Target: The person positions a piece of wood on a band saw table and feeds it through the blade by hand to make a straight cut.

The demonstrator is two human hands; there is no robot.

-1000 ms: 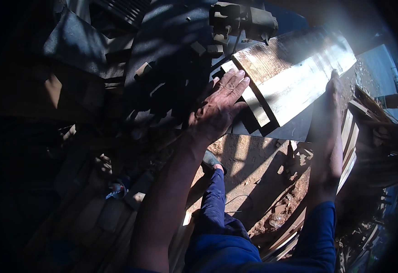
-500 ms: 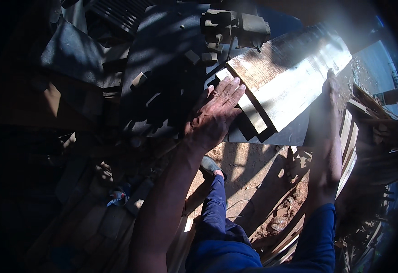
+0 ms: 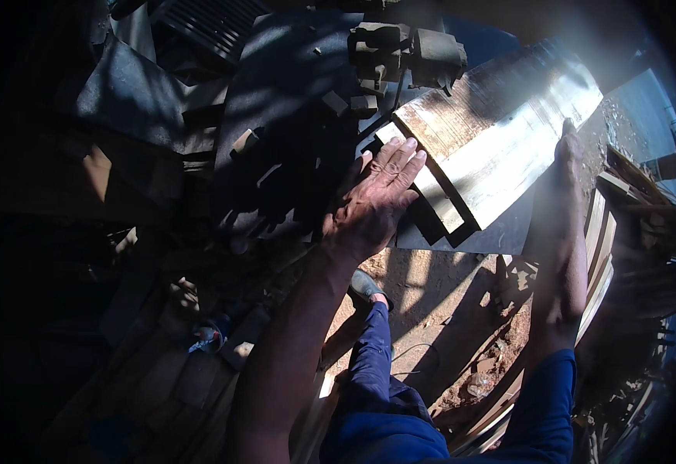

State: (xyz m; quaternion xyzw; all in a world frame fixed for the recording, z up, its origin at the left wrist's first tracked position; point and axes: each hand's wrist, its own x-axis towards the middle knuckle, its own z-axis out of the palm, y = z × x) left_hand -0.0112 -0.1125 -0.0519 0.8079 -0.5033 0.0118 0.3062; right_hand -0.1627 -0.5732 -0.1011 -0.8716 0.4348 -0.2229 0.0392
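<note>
A wide wooden board [image 3: 500, 155], brown along its far side and bright white in the sun, lies slantwise on the metal work table [image 3: 500, 236]. Against its left end sits a narrow pale wood strip [image 3: 440, 203], partly in shadow. My left hand [image 3: 377, 193] rests on that strip, palm down, fingers stretched out and nothing in its grasp. At the board's right edge is my right hand [image 3: 567, 158], with one digit pointing up along the edge. Glare and haze blur this hand, and its other fingers are hidden.
A dusty machine part [image 3: 438, 58], perhaps a motor, stands behind the board. Small wood offcuts [image 3: 349, 103] lie on the dark left part of the table. Long wood strips [image 3: 597, 255] are stacked at the right. Below are my shoe [image 3: 365, 284] and sawdust-covered ground [image 3: 411, 282].
The whole view has shifted slightly, so everything appears a little lower and further right. Both hands keep about the same place against the board and strip.
</note>
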